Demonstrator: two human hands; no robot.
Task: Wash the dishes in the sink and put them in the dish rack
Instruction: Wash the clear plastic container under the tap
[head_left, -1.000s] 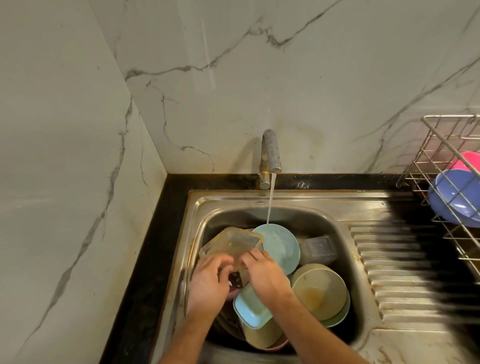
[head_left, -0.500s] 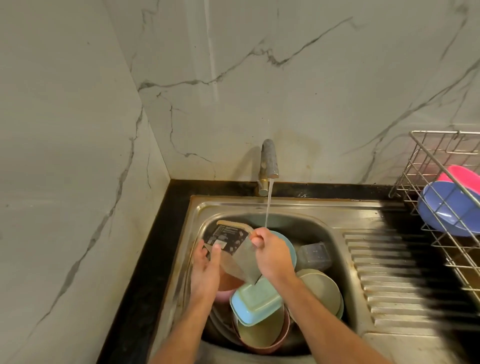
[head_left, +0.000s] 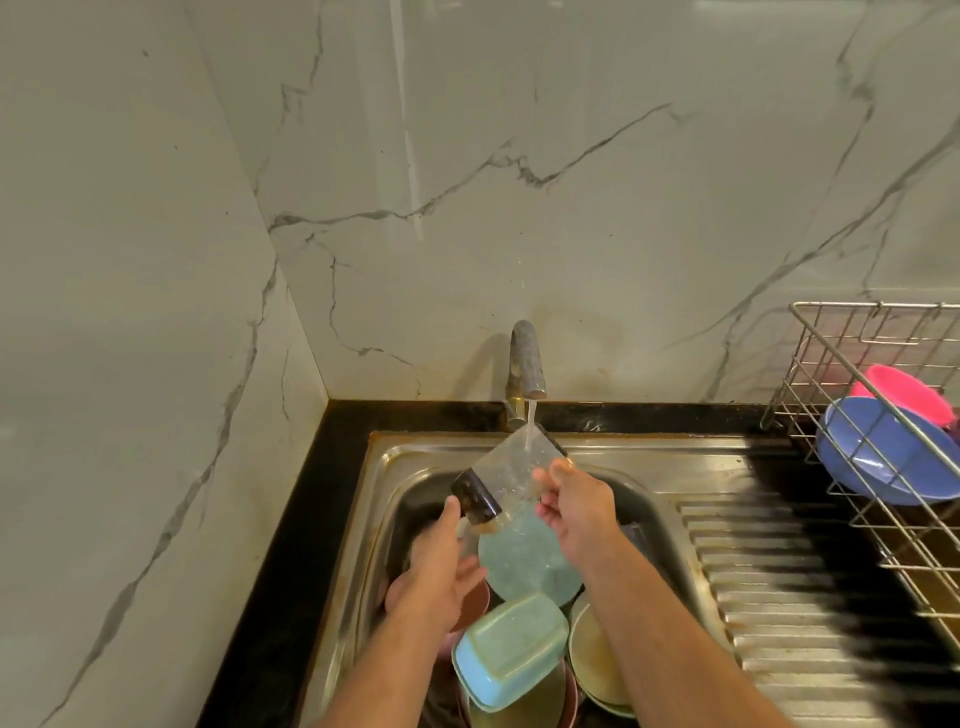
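A: Head view. Marble wall corner, black counter (head_left: 311, 519), steel sink (head_left: 395, 457) with the tap (head_left: 527, 364) running. Sink is full of unwashed dishes: pale green plate (head_left: 524, 561), light blue rectangular dish (head_left: 511, 649) upside down, a yellowish bowl (head_left: 592, 654) beside it.

B: Item in hand?

A: Clear plastic container (head_left: 511, 467), dark label on its lower left side. Held up over the basin, tilted, upper corner right under the stream. Long axis runs lower-left to upper-right, toward the tap.

B: Grip?

A: Right hand (head_left: 576, 509) pinches the container's right edge, thumb and fingertips curled on it. Left hand (head_left: 441, 566) sits below the labelled end, fingers fairly straight, touching or just under it. Can't tell if it bears weight.

B: Rack?

A: Wire dish rack (head_left: 878, 415) far right past the ribbed drainboard (head_left: 779, 597), holding a blue bowl (head_left: 878, 457) and a pink one (head_left: 909, 395). It's on the right hand's side, so I'd guess that hand carries the container over once rinsed. Rinse looks unfinished.
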